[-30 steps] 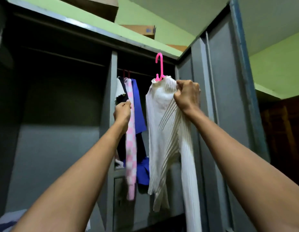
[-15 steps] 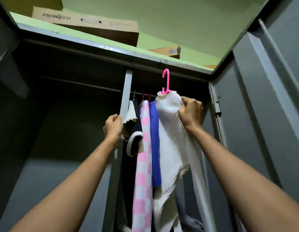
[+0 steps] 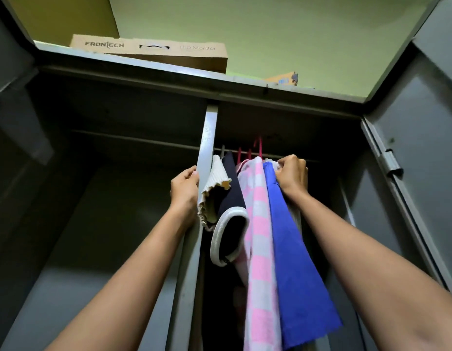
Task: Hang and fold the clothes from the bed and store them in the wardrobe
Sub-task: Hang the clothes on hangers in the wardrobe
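Observation:
I look up into a grey metal wardrobe (image 3: 409, 173). Several garments hang from its rail (image 3: 290, 158): a cream ribbed piece (image 3: 216, 178), a dark top with white trim (image 3: 232, 198), a pink-and-white checked cloth (image 3: 259, 236) and a blue garment (image 3: 293, 262). My right hand (image 3: 292, 173) grips the top of the white ribbed sweater (image 3: 294, 216), which is almost wholly hidden behind the blue garment. The pink hanger hook (image 3: 259, 145) sits at the rail in shadow. My left hand (image 3: 185, 184) holds the wardrobe's centre post (image 3: 207, 143).
A cardboard monitor box (image 3: 149, 50) and a second box (image 3: 283, 78) lie on the wardrobe's top. The right door (image 3: 422, 122) stands open beside my right arm. The left compartment (image 3: 106, 198) is dark, with a rail across it.
My right hand has carried the white sweater on its pink hanger up and into the wardrobe, behind the blue garment. My left hand shifted onto the centre post. The camera tilted further upward.

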Tool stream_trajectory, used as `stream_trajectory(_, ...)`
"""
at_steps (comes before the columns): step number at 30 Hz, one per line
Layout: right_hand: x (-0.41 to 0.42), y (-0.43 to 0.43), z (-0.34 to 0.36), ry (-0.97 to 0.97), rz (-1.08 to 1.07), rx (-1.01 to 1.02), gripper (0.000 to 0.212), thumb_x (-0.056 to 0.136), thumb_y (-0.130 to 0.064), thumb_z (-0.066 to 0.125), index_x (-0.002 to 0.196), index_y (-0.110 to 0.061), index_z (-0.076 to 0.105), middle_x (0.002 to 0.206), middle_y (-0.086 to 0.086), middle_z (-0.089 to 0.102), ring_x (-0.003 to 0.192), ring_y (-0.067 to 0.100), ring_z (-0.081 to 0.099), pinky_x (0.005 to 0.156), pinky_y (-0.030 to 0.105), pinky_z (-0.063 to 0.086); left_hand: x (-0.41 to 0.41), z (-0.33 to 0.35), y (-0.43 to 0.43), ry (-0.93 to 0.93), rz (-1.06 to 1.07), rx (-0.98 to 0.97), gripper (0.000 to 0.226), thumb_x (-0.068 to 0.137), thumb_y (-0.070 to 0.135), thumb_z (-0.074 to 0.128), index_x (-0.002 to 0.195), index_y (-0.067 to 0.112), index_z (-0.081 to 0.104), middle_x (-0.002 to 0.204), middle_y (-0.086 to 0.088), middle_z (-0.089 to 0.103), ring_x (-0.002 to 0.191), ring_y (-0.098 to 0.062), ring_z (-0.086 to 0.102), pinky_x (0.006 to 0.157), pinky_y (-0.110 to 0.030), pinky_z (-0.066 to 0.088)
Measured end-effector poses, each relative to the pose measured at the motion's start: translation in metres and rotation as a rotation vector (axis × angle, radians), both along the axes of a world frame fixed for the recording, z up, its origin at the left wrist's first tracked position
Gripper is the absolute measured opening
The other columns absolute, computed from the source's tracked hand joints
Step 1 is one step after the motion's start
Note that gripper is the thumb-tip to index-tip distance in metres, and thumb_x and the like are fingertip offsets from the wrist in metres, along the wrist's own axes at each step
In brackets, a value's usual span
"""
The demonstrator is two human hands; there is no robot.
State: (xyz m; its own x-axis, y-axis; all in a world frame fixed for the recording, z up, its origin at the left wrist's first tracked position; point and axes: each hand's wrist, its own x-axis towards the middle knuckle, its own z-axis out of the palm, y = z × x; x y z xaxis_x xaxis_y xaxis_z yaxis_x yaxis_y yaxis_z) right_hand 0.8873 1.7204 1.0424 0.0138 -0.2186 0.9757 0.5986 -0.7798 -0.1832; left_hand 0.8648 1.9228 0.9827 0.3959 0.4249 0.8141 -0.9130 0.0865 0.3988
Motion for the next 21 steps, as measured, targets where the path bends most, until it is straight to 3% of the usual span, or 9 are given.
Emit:
stream_trajectory(5, 0.012, 0.004, 0.018, 0.093, -0.032, 0.069, 0.018, 0.088, -0.003, 0.042, 0.085, 0.004, 0.059, 0.104, 0.024, 0.060, 0.100, 0.041, 0.057, 0.068, 0.033, 0.038, 0.006, 0.002, 0.001, -0.023, 0.001, -0.024, 0.026, 0.096, 0.015, 0.049, 0.118, 0.011, 0.063, 0.112, -0.005, 0.066, 0.102, -0.019, 0.063, 0.096, -0.037, 0.049)
stream_trajectory(9, -0.001, 0.012, 0.031, 0.142, -0.070, -0.054, 0.021, 0.091, -0.009, 0.047, 0.104, 0.002, 0.058, 0.115, 0.022, 0.057, 0.107, 0.039, 0.055, 0.082, 0.039, 0.046, 0.008, 0.001, 0.002, -0.031, 0.025, -0.014, 0.026, 0.096, 0.017, 0.049, 0.118, 0.012, 0.063, 0.111, -0.004, 0.066, 0.103, -0.017, 0.063, 0.097, -0.037, 0.049)
stream_trajectory(12, -0.010, 0.018, 0.034, 0.172, 0.024, -0.029, 0.019, 0.090, -0.015, 0.051, 0.100, 0.000, 0.057, 0.112, 0.020, 0.058, 0.104, 0.037, 0.057, 0.074, 0.033, 0.042, 0.007, -0.002, 0.001, -0.028, 0.039, -0.002, 0.027, 0.096, 0.019, 0.050, 0.117, 0.013, 0.064, 0.111, -0.003, 0.067, 0.104, -0.018, 0.063, 0.098, -0.038, 0.048)
stream_trajectory(15, -0.019, 0.023, 0.027, 0.082, 0.175, 0.105, 0.017, 0.087, -0.015, 0.051, 0.087, 0.000, 0.060, 0.090, 0.014, 0.057, 0.085, 0.029, 0.058, 0.065, 0.027, 0.035, 0.004, -0.006, 0.000, -0.007, 0.072, -0.006, 0.026, 0.095, 0.021, 0.050, 0.116, 0.015, 0.065, 0.111, -0.003, 0.067, 0.106, -0.018, 0.061, 0.099, -0.039, 0.047)
stream_trajectory(18, -0.033, 0.026, 0.015, 0.033, 0.381, 0.229, 0.034, 0.088, -0.023, 0.052, 0.065, 0.000, 0.057, 0.067, 0.008, 0.054, 0.068, 0.021, 0.051, 0.056, 0.022, 0.028, -0.002, -0.010, -0.001, 0.037, 0.052, -0.040, 0.023, 0.094, 0.018, 0.050, 0.107, 0.018, 0.069, 0.106, -0.003, 0.069, 0.102, -0.019, 0.063, 0.097, -0.038, 0.049)
stream_trajectory(20, -0.032, 0.029, 0.007, 0.061, 0.545, 0.315, 0.040, 0.089, -0.030, 0.051, 0.067, 0.003, 0.060, 0.072, 0.010, 0.059, 0.070, 0.019, 0.053, 0.059, 0.022, 0.032, -0.007, -0.015, -0.002, 0.081, 0.029, -0.055, 0.018, 0.087, 0.017, 0.056, 0.092, 0.020, 0.073, 0.096, -0.002, 0.071, 0.096, -0.017, 0.065, 0.092, -0.039, 0.052)
stream_trajectory(21, -0.029, 0.031, 0.003, 0.090, 0.627, 0.365, 0.041, 0.087, -0.035, 0.050, 0.073, 0.001, 0.063, 0.082, 0.011, 0.064, 0.081, 0.021, 0.058, 0.068, 0.024, 0.040, -0.008, -0.018, -0.003, 0.105, 0.023, -0.058, 0.016, 0.082, 0.019, 0.059, 0.084, 0.019, 0.074, 0.089, -0.003, 0.072, 0.090, -0.017, 0.065, 0.088, -0.039, 0.054)
